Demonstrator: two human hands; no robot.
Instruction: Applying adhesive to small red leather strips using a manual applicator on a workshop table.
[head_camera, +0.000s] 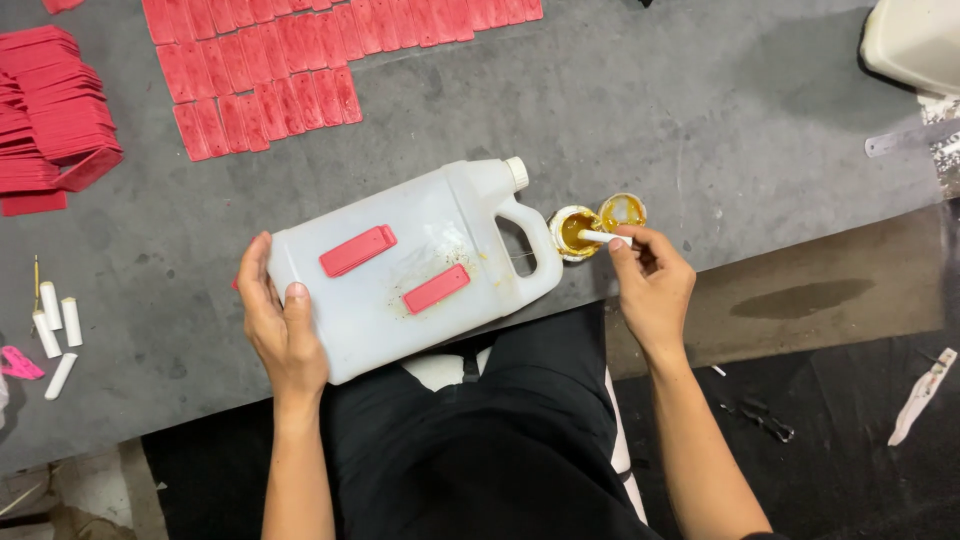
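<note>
A white plastic jug (400, 300) lies on its side at the near edge of the grey table (640, 110), partly over my lap. Two red flat pieces rest on its upper face, one (357, 250) toward the left and one (436, 288) nearer the handle. My left hand (280, 325) grips the jug's bottom end. My right hand (650, 280) holds a small white stick (598, 237) whose tip dips into a little round tin of amber glue (572, 230). A second small tin or lid (623, 211) with the same amber stuff sits right beside it.
Rows of red flat pieces (270, 70) cover the table's far left, next to a stack of them (50, 110). Several short white sticks (55, 325) and a pink scrap (20, 362) lie at the left. A white container (915, 40) stands far right.
</note>
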